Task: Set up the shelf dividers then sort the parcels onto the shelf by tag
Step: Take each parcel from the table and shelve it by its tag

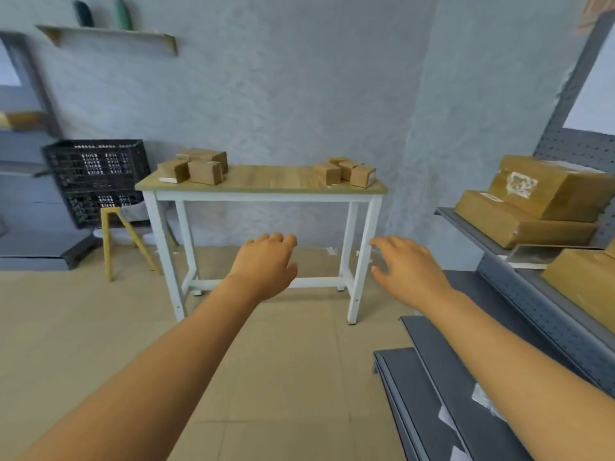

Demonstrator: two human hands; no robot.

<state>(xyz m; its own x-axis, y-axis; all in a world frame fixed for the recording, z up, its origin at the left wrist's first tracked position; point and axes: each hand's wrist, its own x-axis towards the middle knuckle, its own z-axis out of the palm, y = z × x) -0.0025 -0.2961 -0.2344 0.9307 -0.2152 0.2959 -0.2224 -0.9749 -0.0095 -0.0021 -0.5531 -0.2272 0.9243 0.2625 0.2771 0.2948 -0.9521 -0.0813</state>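
Left hand [266, 264]: outstretched, palm down, fingers loosely spread, holding nothing. Right hand [407, 266]: likewise extended, fingers relaxed and empty. Parcels [194, 169]: two clusters on worktop [266, 183], well beyond both hands. Shelf [472, 227]: far right, carrying larger boxes [549, 191].

Tags on the small parcels [346, 173] too tiny to read; shelf [519, 327] and its big boxes [545, 191] cut off at right.

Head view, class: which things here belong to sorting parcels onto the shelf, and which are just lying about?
For the job:
- small parcels at the table's left end
- small parcels at its right end
- grey shelf unit
- left hand, right hand, both empty

Lying about:
- black crates
- yellow-legged stool
- wall shelf
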